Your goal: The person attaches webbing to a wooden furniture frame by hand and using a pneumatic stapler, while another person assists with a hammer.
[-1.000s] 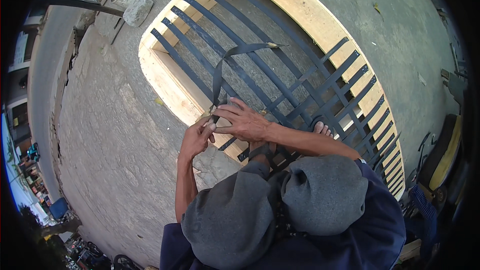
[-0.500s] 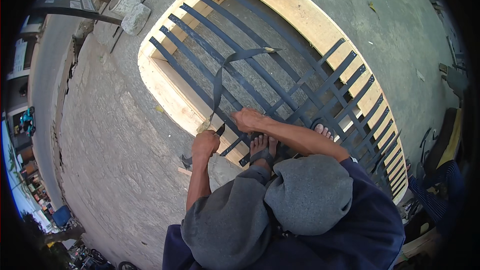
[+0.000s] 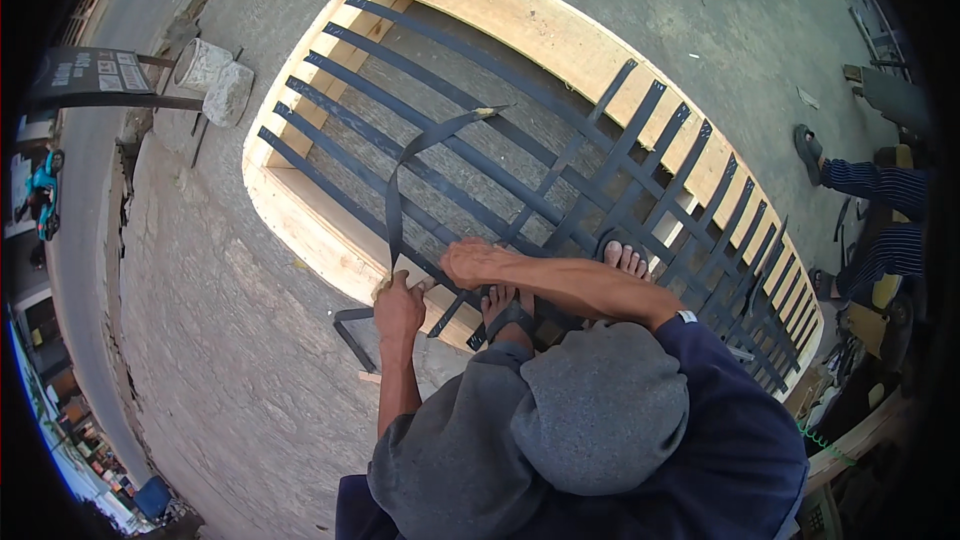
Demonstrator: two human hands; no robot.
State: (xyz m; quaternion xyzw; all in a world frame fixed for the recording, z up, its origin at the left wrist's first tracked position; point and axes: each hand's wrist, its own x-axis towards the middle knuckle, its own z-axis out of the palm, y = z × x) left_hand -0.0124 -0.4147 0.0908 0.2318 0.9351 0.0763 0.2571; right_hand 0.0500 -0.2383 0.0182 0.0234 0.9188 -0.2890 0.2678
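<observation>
A wooden frame [image 3: 300, 240] lies before me, with black webbing straps [image 3: 440, 145] stapled across it and woven together toward the right. At the frame's near left edge, my left hand [image 3: 400, 308] is closed on a loose black strap [image 3: 395, 200]. That strap curves up over the stretched ones and ends in a frayed, pale tip. Just to the right, my right hand [image 3: 474, 263] is curled into a fist above the webbing; whatever is in it is hidden. Both my sandaled feet stand among the straps, close to my right hand.
Beside my left forearm, a bent black strip [image 3: 352, 338] lies on the concrete. A sign board [image 3: 95, 75] and a whitish bucket-like block [image 3: 228, 92] stand at the left, near a road. Another person's striped trouser legs [image 3: 875, 190] show at the right.
My left hand has come onto the loose strap at the frame's edge; the dark piece it held no longer shows. My view has shifted, and another person's legs show more at the right.
</observation>
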